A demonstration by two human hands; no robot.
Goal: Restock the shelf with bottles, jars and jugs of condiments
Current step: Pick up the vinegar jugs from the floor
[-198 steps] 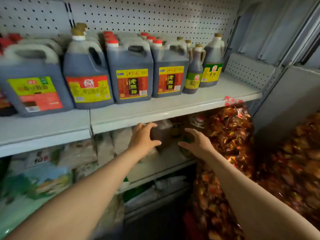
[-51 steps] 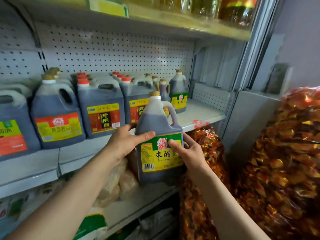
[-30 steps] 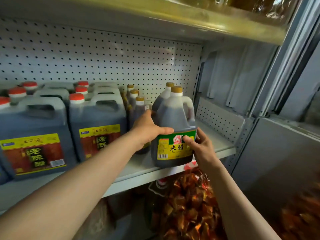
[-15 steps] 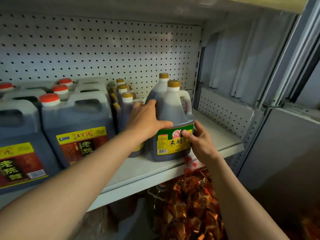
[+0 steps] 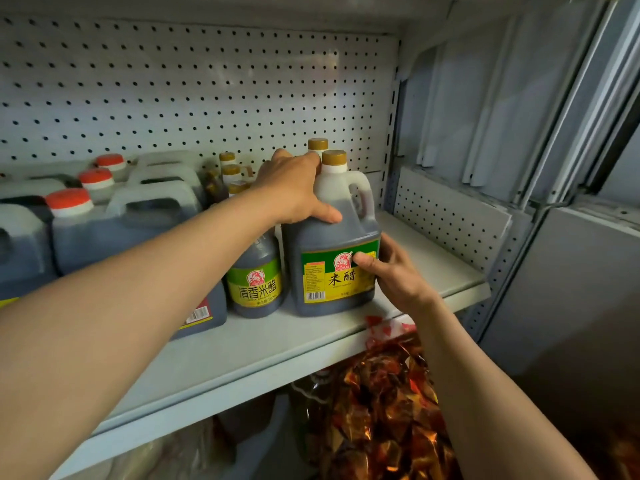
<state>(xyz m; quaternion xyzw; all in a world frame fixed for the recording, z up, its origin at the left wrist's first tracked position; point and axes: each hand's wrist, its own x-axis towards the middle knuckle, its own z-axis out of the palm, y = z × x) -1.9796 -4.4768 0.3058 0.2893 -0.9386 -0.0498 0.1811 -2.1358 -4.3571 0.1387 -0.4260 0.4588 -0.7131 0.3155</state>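
A dark vinegar jug (image 5: 334,244) with a gold cap and a green-yellow label stands upright on the white shelf (image 5: 263,344), right of the row. My left hand (image 5: 294,192) grips its upper left shoulder. My right hand (image 5: 391,271) holds its lower right side, thumb on the label. A second gold-capped jug stands directly behind it, mostly hidden. A smaller vinegar bottle (image 5: 258,275) with a green-yellow label stands touching its left side.
Large dark jugs with red caps (image 5: 114,230) fill the shelf to the left. Behind is a white pegboard (image 5: 194,91). A perforated end panel (image 5: 446,220) closes the shelf on the right, with bare shelf before it. Bags of red-gold wrapped goods (image 5: 377,403) sit below.
The jug was lifted from the lower shelf, carried up and set down on the shelf in front of the matching jug. My left hand has slid up to its shoulder.
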